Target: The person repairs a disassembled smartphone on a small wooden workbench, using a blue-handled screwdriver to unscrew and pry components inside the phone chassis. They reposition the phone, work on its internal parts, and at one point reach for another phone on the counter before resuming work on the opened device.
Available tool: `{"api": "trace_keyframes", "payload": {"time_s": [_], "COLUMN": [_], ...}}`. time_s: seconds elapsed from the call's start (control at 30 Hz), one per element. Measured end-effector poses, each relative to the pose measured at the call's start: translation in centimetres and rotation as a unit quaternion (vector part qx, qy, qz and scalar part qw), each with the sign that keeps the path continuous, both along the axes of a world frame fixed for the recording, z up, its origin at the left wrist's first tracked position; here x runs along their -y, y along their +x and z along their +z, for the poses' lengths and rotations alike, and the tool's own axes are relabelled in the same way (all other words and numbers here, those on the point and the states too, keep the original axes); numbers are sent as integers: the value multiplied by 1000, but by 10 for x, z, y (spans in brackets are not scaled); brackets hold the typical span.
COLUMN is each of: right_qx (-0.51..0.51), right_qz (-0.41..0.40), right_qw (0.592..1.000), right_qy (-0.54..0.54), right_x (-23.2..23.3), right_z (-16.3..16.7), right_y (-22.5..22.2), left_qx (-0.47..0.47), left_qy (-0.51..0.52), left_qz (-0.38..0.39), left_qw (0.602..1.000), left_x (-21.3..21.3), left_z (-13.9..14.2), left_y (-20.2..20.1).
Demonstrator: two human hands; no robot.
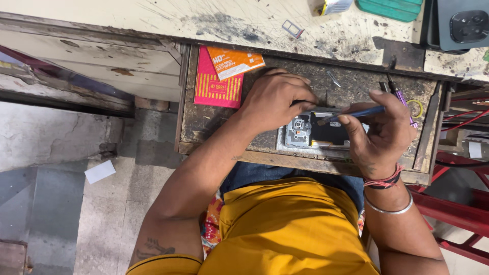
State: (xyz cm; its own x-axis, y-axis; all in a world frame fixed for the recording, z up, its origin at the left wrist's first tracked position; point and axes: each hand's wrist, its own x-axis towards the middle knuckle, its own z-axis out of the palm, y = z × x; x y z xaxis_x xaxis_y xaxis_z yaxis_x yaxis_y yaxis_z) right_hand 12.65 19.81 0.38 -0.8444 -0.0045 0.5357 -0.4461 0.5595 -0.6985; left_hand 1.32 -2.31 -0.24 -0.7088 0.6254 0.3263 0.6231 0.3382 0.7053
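**Two hands working on an opened phone in a pulled-out drawer**

Seen from above, a person in a yellow shirt sits at a scarred, pale worktop (214,20) with a shallow wooden drawer (204,127) pulled out over their lap. An opened phone (318,132), back cover off so grey inner parts and a dark battery show, lies at the drawer's front edge, near the middle.

The left hand (275,99) rests on the phone's left end, fingers curled over its far edge, pinning it down. The right hand (384,130) is closed around a slim blue tool (356,113), held like a pen, its tip touching the phone's inner parts near the camera end. Whether the tip is a brush or a driver is too small to tell.

To do this well, the left hand should keep the phone flat and steady while the tool tip works lightly, so it does not slip across the exposed parts.

Round about: a pink and an orange packet (221,76) lie in the drawer's far left corner. Metal tweezers (333,79) lie just beyond the phone, and a purple-handled tool (402,99) and a yellow ring (415,108) sit beside the right hand, close enough to be knocked. On the worktop above are a small card tray (293,29), a green case (389,8) and a dark phone (463,23) at the far right corner. A scrap of white paper (100,171) lies on the floor.
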Motion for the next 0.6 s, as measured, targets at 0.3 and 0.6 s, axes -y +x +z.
{"api": "trace_keyframes", "payload": {"time_s": [0.3, 0.6], "right_qx": [3, 15], "right_qz": [37, 48], "right_qw": [999, 998], "right_qy": [-2, -45], "right_x": [6, 8], "right_z": [-2, -5], "right_y": [13, 28], "left_qx": [-24, -23], "left_qy": [0, 1], "left_qz": [-30, -21], "left_qw": [999, 1000], "left_x": [-1, -5], "left_z": [-10, -15], "left_y": [-2, -1]}}
